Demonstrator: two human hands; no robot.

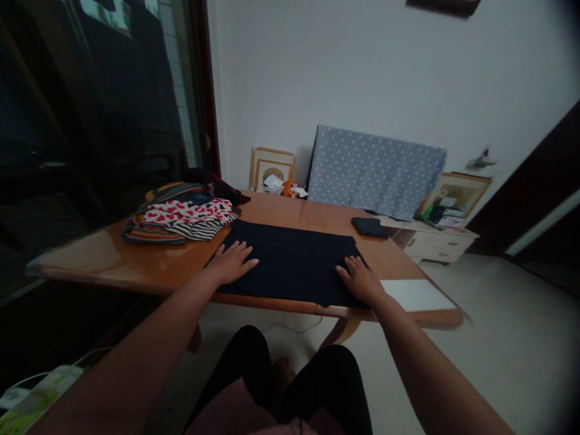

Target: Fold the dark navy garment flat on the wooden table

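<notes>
So both hands are just lying on the fabric, no real grip going on. The left hand (229,264) is palm-down on the left part of a dark cloth (292,260), fingers spread and pointing away from the body, thumb out toward the middle. The right hand (362,281) is flat near the right edge of the same cloth, thumb apart from the fingers, nothing pinched or clenched that I can see. The cloth is laid out flat in a rough rectangle between them, right up along the near edge of the table (290,211).

The table is shiny orange-brown wood. Over on the left there's a messy pile of clothes (181,217), some stripes, some red hearts on white, sitting right by the cloth's far left corner. Past the far right corner is a small dark folded piece (369,227), a little apart from it. A white sheet (414,295) lies flat at the right end, just beside the right forearm.

Room-wise: pale wall (317,72) behind, a bluish-gray dotted fabric (376,172) draped over something I can't make out, a framed picture on either side of it, and a low white cabinet (441,246) to the right. Dark glass on the left, pale floor (512,314).
</notes>
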